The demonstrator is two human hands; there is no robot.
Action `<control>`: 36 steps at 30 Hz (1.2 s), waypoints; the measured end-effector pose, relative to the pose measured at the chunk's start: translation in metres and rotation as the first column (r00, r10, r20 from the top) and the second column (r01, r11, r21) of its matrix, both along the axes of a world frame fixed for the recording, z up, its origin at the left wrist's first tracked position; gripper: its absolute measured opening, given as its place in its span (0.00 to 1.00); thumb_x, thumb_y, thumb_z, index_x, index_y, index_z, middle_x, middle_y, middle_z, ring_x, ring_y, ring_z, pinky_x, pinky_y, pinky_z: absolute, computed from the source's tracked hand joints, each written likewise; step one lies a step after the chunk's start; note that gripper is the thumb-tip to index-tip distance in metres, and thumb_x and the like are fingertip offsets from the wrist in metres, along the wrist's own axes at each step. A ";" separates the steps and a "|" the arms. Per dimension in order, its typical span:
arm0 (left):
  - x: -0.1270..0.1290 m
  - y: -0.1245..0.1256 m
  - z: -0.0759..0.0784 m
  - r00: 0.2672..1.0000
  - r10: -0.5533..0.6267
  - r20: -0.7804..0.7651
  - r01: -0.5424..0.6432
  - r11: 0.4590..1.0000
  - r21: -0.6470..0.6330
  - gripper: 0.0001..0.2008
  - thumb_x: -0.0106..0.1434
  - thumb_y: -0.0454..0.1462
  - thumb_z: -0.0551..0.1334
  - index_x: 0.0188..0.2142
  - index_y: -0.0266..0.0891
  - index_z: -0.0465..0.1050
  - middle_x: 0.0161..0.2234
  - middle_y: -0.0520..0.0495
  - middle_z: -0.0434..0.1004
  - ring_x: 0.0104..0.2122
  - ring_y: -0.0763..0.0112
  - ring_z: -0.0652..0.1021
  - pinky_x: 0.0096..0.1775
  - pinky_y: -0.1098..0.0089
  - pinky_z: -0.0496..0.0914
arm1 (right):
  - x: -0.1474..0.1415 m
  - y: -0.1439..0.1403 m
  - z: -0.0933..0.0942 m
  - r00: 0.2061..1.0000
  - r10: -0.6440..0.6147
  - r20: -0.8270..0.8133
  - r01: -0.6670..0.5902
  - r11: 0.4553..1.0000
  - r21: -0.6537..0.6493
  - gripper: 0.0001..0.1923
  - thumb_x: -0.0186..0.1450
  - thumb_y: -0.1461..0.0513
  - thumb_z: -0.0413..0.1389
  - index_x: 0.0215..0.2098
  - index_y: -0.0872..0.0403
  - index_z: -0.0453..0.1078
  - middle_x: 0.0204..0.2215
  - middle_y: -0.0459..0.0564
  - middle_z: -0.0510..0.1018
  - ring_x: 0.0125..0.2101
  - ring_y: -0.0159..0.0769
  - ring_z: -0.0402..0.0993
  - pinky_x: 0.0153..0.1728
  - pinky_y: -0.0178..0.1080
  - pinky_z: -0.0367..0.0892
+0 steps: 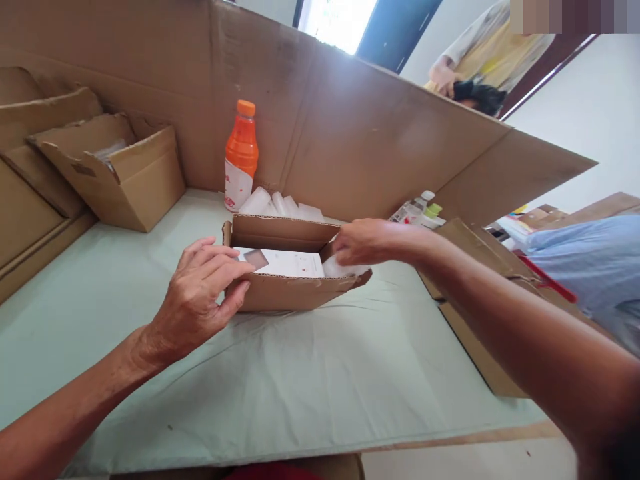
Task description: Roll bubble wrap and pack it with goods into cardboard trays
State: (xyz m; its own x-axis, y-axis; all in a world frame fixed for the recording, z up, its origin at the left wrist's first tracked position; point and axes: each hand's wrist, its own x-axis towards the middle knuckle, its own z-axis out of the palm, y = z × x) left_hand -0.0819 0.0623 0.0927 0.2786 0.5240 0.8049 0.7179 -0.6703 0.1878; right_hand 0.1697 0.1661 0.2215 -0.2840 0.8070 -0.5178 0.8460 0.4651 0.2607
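Small cardboard box [295,290] sits mid-table [320,373] toward the back edge, white card [285,262] inside. Left hand [200,300] clasps its left end, fingers curled; right hand [370,241] pinches the right flap. I'd hold the box steady and fold flaps evenly.

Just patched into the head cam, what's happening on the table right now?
A person is working at a small open cardboard box on a pale green table cover. The left hand grips the box's left end, while the right hand reaches in at the right end, touching something white. A white card lies inside. An orange bottle stands behind, and another open carton sits at far left.
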 end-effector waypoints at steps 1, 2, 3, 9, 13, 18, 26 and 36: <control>0.000 0.000 0.000 1.000 0.004 0.004 -0.004 1.000 -0.004 0.09 0.63 0.29 0.62 0.42 0.42 0.73 0.34 0.49 0.82 0.43 0.58 0.81 0.57 0.48 0.69 | -0.002 0.001 -0.006 0.999 0.028 -0.016 -0.029 0.999 -0.027 0.07 0.59 0.65 0.56 0.24 0.54 0.73 0.23 0.49 0.76 0.24 0.34 0.68 0.28 0.38 0.55; 0.000 0.000 0.000 1.000 0.007 0.006 -0.007 1.000 -0.008 0.08 0.63 0.30 0.62 0.42 0.42 0.73 0.34 0.49 0.82 0.43 0.58 0.81 0.57 0.48 0.69 | -0.003 0.002 -0.012 0.998 0.045 -0.050 -0.047 0.998 -0.037 0.04 0.57 0.64 0.57 0.25 0.53 0.74 0.24 0.49 0.77 0.25 0.35 0.69 0.28 0.37 0.56; 0.000 -0.001 0.001 1.000 0.008 0.007 -0.008 1.000 -0.011 0.08 0.63 0.30 0.62 0.41 0.42 0.74 0.34 0.48 0.82 0.43 0.58 0.81 0.57 0.48 0.69 | -0.001 0.003 -0.015 0.993 0.052 -0.103 -0.054 0.998 -0.021 0.03 0.56 0.64 0.59 0.28 0.53 0.75 0.25 0.48 0.77 0.27 0.36 0.70 0.28 0.37 0.56; -0.001 -0.002 -0.001 1.000 -0.005 0.014 0.006 0.999 -0.038 0.09 0.63 0.30 0.63 0.42 0.43 0.74 0.35 0.50 0.82 0.44 0.59 0.81 0.58 0.48 0.68 | 0.012 -0.006 -0.018 0.961 -0.036 -0.275 0.048 0.998 0.035 0.08 0.55 0.65 0.58 0.34 0.51 0.75 0.28 0.44 0.77 0.28 0.33 0.70 0.24 0.34 0.55; 0.000 -0.002 -0.002 1.000 0.011 -0.004 -0.011 1.000 -0.028 0.10 0.64 0.31 0.62 0.44 0.45 0.74 0.36 0.50 0.82 0.44 0.58 0.81 0.59 0.47 0.67 | 0.011 -0.013 -0.023 0.935 -0.103 -0.341 0.097 0.995 -0.033 0.08 0.56 0.68 0.56 0.33 0.52 0.75 0.29 0.45 0.79 0.27 0.31 0.70 0.24 0.33 0.57; -0.004 -0.017 -0.009 0.988 0.134 0.083 -0.136 0.991 0.018 0.27 0.60 0.32 0.66 0.59 0.46 0.68 0.56 0.41 0.74 0.58 0.51 0.74 0.61 0.46 0.67 | 0.058 -0.039 -0.015 0.770 0.045 -0.636 0.168 0.948 0.270 0.11 0.62 0.62 0.55 0.40 0.51 0.77 0.38 0.47 0.81 0.31 0.33 0.74 0.32 0.35 0.65; -0.022 -0.042 -0.084 0.915 0.293 0.277 -0.078 0.803 -0.591 0.31 0.64 0.45 0.63 0.66 0.49 0.59 0.63 0.41 0.66 0.56 0.51 0.76 0.57 0.46 0.72 | 0.112 -0.091 -0.112 0.471 -0.128 -0.873 0.386 0.919 0.074 0.25 0.62 0.52 0.58 0.56 0.51 0.70 0.44 0.54 0.81 0.38 0.41 0.78 0.32 0.39 0.72; 0.069 -0.032 -0.091 0.823 0.175 0.541 0.273 0.712 -0.646 0.35 0.60 0.37 0.63 0.66 0.42 0.56 0.63 0.36 0.65 0.61 0.52 0.71 0.58 0.50 0.72 | 0.106 -0.071 -0.156 0.302 -0.217 -0.928 0.562 0.827 -0.010 0.13 0.62 0.52 0.56 0.37 0.53 0.68 0.31 0.53 0.81 0.30 0.43 0.77 0.32 0.44 0.72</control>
State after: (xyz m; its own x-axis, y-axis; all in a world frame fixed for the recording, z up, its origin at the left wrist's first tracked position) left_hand -0.0127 0.0300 0.0014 -0.0286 0.9691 0.2452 0.3140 -0.2242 0.9226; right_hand 0.2761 0.0952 0.0657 -0.0314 0.9975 0.0629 0.7175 0.0663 -0.6934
